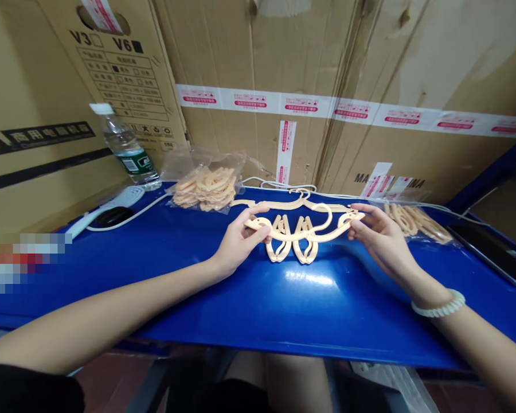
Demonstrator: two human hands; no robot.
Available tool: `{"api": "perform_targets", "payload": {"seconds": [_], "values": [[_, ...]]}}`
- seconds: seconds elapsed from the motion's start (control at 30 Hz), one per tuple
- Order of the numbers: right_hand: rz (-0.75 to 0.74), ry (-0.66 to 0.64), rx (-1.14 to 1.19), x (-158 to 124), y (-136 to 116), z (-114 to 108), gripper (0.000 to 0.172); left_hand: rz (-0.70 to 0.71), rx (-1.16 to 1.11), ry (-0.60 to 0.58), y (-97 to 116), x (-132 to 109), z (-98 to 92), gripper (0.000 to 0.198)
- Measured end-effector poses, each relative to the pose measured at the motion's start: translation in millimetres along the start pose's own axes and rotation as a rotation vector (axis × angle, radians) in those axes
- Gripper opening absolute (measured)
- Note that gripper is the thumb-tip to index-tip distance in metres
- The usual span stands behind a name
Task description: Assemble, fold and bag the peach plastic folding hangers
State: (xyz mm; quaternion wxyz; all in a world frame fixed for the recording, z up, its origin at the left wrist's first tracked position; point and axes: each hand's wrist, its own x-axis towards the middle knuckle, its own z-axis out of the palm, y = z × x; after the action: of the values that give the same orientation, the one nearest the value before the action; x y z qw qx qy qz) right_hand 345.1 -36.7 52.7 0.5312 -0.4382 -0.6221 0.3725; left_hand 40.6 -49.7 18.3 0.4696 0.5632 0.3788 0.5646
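Observation:
Between my two hands a cream plastic folding hanger (298,235) is spread out above the table, its hook curving up toward the right. My left hand (243,238) pinches one arm's end between thumb and fingers. At the other end, my right hand (378,235) grips the opposite arm the same way. Below and behind it, two folded hangers (278,252) lie side by side on the blue table (241,310). Farther back another hanger (279,204) lies unfolded, its hook toward the cardboard.
A clear bag of folded hangers (206,186) sits at the back left, beside a water bottle (131,149). More bagged hangers (417,222) and a dark tablet-like device (490,249) are at right. White cable (131,223) runs along the back. Cardboard boxes (258,51) wall the rear.

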Motion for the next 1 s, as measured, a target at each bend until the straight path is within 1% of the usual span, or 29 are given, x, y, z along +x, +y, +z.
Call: {"api": "perform_targets", "payload": {"seconds": [0.1,0.17,0.23,0.33,0.37,0.43,0.53,0.63,0.73,0.83,1.0], "values": [[0.036,0.007,0.067,-5,0,11,0.051,0.001,-0.004,-0.053,3,-3,2.6,0.057],[0.036,-0.035,0.090,-9,-2,19,0.049,0.015,-0.005,-0.091,5,-4,4.4,0.059],[0.021,-0.177,0.064,-13,-6,26,0.041,0.034,-0.007,-0.115,5,-5,5.5,0.058],[-0.032,-0.467,-0.081,-18,-13,31,0.023,0.046,-0.018,-0.129,4,-5,5.4,0.061],[-0.054,-0.540,-0.130,-20,-14,32,0.021,0.044,-0.020,-0.129,3,-4,5.0,0.063],[-0.096,-0.621,-0.191,-22,-17,31,0.022,0.034,-0.020,-0.138,3,-4,4.2,0.066],[-0.117,-0.642,-0.223,-23,-17,29,0.030,0.026,-0.015,-0.161,2,-4,3.2,0.064],[-0.094,-0.636,-0.215,-23,-16,27,0.039,0.048,0.016,-0.187,2,-5,2.9,0.048],[-0.082,-0.624,-0.201,-22,-16,26,0.044,0.096,0.057,-0.244,1,-7,2.8,0.033],[-0.082,-0.611,-0.197,-22,-15,26,0.045,0.120,0.042,-0.332,0,-9,2.4,0.035],[-0.091,-0.658,-0.171,-23,-15,28,0.047,0.128,0.021,-0.453,-1,-12,1.6,0.045]]}}
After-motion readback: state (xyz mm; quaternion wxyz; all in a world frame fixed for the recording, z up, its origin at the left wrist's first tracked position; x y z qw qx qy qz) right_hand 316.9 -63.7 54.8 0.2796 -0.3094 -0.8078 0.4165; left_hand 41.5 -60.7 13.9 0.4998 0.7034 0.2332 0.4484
